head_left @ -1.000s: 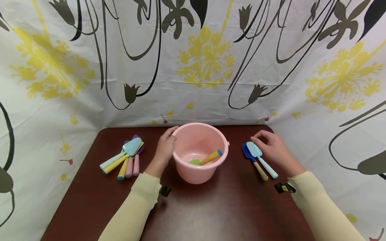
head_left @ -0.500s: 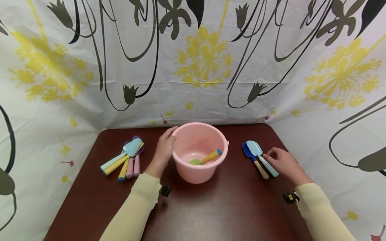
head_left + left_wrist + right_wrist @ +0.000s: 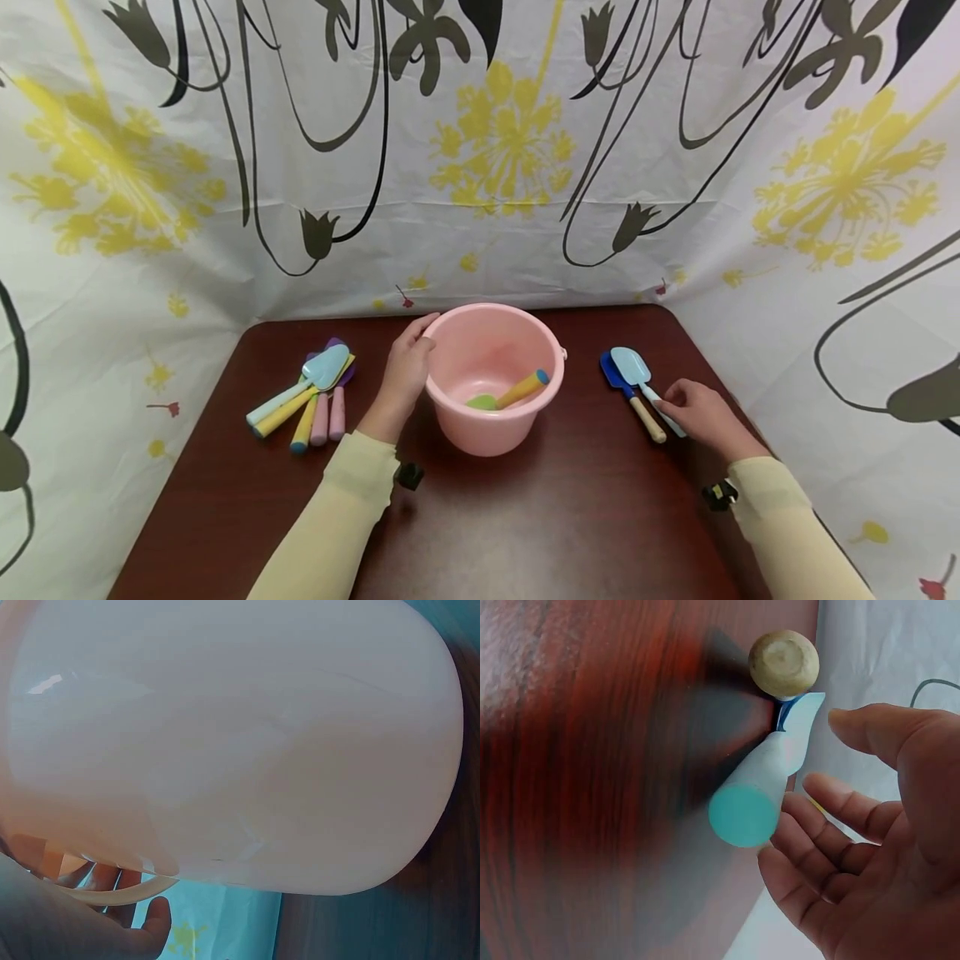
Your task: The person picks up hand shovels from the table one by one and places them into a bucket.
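Note:
My left hand (image 3: pixel 407 364) holds the left side of a pink bucket (image 3: pixel 487 433), thumb at the rim and fingers reaching round the outside. In the left wrist view those fingers show beside the bucket's pale bail handle (image 3: pixel 112 895). Inside the bucket lies a tool with a yellow-orange handle (image 3: pixel 521 390) and a green end (image 3: pixel 482 402). On the right, my right hand (image 3: pixel 701 414) is at the handle of a light blue trowel (image 3: pixel 631 365), partly covering it. Thumb and fingers are spread apart in the right wrist view, next to the trowel's handle (image 3: pixel 744 810).
A dark blue shovel with a wooden handle (image 3: pixel 647 419) lies just left of the light blue trowel. At the left of the dark table (image 3: pixel 555 517) is a pile of several garden tools, a light blue trowel (image 3: pixel 327 367) on top. A patterned curtain (image 3: pixel 480 250) surrounds the table.
My right hand has moved from above the light blue trowel's blade down to its handle, toward the near right. The left hand stays on the bucket.

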The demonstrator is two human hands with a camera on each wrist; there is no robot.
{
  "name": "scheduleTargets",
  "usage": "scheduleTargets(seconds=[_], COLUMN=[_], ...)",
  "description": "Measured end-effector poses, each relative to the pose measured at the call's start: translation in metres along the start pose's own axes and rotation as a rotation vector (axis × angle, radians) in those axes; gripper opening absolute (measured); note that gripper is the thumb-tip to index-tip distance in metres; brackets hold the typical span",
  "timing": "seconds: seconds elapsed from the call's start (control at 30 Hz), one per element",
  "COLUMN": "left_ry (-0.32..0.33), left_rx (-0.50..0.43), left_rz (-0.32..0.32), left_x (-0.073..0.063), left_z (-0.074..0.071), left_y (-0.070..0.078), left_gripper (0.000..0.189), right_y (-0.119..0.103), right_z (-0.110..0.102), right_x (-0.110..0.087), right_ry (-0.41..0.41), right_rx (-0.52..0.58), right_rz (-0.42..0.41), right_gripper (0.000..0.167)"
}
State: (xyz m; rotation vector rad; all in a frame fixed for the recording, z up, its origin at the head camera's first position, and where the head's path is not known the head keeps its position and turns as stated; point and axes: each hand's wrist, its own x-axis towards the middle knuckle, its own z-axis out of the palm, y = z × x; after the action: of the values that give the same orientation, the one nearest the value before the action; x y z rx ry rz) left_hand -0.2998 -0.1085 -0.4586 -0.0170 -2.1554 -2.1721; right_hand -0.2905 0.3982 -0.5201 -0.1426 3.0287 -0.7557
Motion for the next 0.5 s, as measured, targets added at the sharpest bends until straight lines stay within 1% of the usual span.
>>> scheduleTargets(seconds=[0.37, 0.5], left_ry=[-0.001, 0.003], left_rx=[-0.008, -0.004], left_rz=[0.006, 0.003], left_x=[0.0002, 0.0007], left_z=[-0.0009, -0.0012], left_y=[-0.0006, -0.0011], left_gripper=[0.052, 0.052], right_y=[0.0028, 0.0056], right_z=[0.0026, 0.0056], right_x=[-0.0038, -0.0035], right_ry=[-0.046, -0.05], right_rx=[-0.01, -0.03], right_rz=[0.058, 0.061], right_gripper=[0.039, 0.039])
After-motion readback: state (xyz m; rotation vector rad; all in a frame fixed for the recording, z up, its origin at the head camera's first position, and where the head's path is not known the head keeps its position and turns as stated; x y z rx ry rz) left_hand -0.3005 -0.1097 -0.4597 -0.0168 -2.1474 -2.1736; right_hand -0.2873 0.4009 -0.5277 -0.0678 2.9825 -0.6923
